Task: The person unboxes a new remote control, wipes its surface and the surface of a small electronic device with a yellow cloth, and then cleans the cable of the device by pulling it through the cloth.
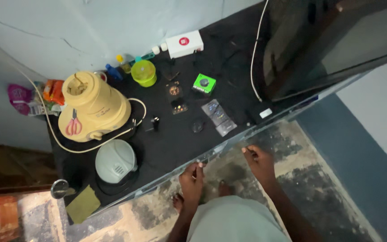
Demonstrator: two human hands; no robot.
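Note:
My left hand rests at the front edge of a black-topped counter, fingers curled, with a small thin thing pinched at the fingertips that I cannot make out. My right hand hovers just off the same edge to the right, fingers loosely bent and holding nothing visible. Nearest on the counter lie a small dark round item and flat dark packets. My bare feet show on the mottled floor below.
A cream mixer base with pink scissors on it stands at the left, a pale round lid before it. Further back sit a green cup, a green box, a white box. A large dark screen fills the right.

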